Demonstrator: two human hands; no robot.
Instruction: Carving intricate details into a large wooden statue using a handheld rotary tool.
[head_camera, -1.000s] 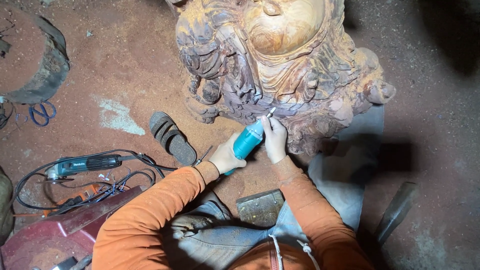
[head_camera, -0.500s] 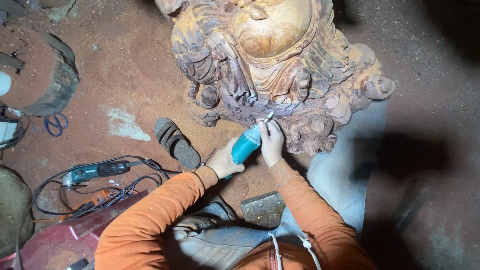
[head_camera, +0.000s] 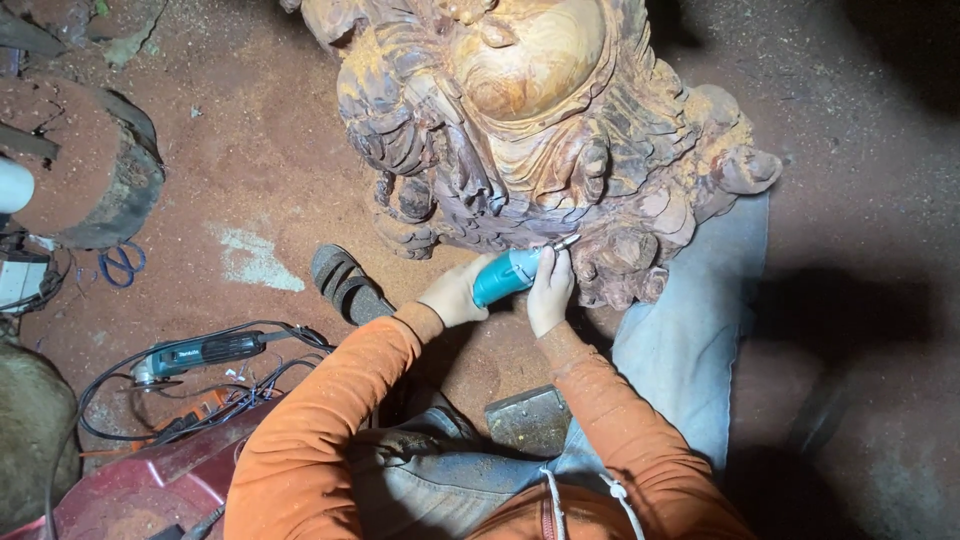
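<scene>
Both hands, the left hand (head_camera: 455, 293) and right hand (head_camera: 551, 292), are wrapped around the teal rotary tool (head_camera: 507, 276), light and rigid, at the heavy, delicately carved wooden statue (head_camera: 540, 130).

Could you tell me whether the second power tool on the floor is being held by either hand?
No, the second power tool lies alone on the floor.

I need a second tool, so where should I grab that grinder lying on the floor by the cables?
Probably by the dark ribbed body of the grinder, coming down from above. It lies flat on the dirt floor with that long barrel facing up; the metal head at its left end and the cables trailing off its right are best avoided.
</scene>
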